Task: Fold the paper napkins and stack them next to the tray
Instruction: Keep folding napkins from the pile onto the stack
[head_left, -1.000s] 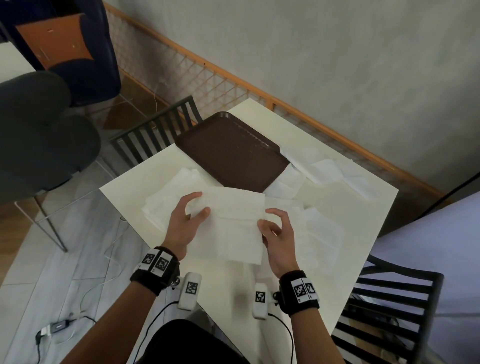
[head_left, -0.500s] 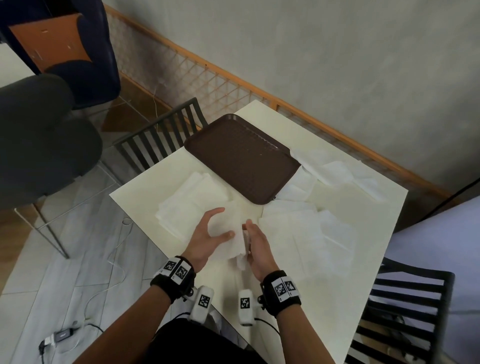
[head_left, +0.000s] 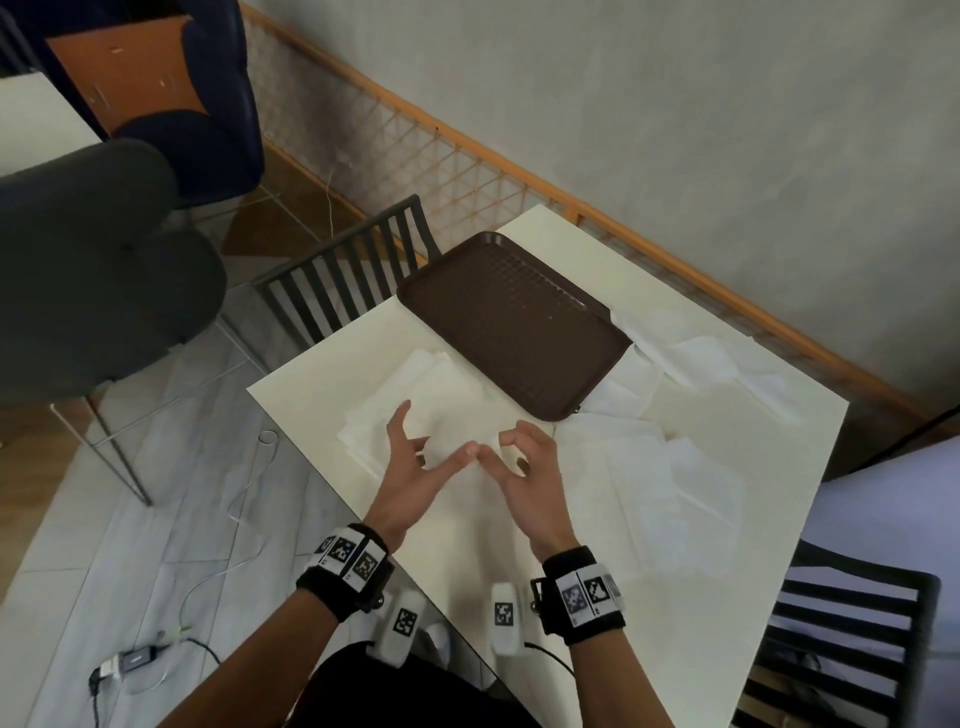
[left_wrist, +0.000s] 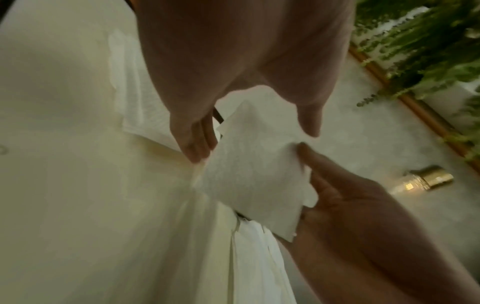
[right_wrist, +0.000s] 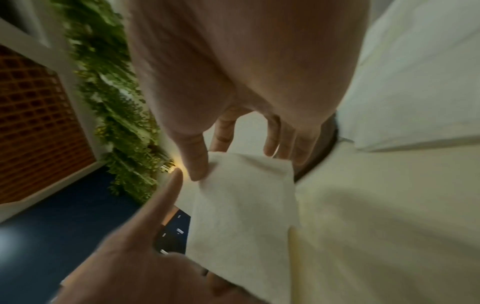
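Observation:
Both hands meet over the near part of the cream table (head_left: 322, 395), thumbs touching. My left hand (head_left: 441, 451) and right hand (head_left: 501, 449) each pinch a small folded white napkin (left_wrist: 254, 181) between them; in the right wrist view the right thumb presses on the napkin's (right_wrist: 241, 205) top corner. A stack of folded napkins (head_left: 415, 395) lies just beyond the left hand, beside the near left edge of the brown tray (head_left: 514, 322). Unfolded napkins (head_left: 675, 478) lie spread to the right of the hands.
More loose napkins (head_left: 701, 358) lie right of the tray, by the far edge. Black slatted chairs stand at the table's left (head_left: 343, 280) and right (head_left: 852, 649) sides. A grey padded chair (head_left: 88, 270) is on the left. A wall with a wooden lattice runs behind.
A second ago the hands held a wide open napkin apart. They came together, folding it, and now hold it as a small folded piece near the stack.

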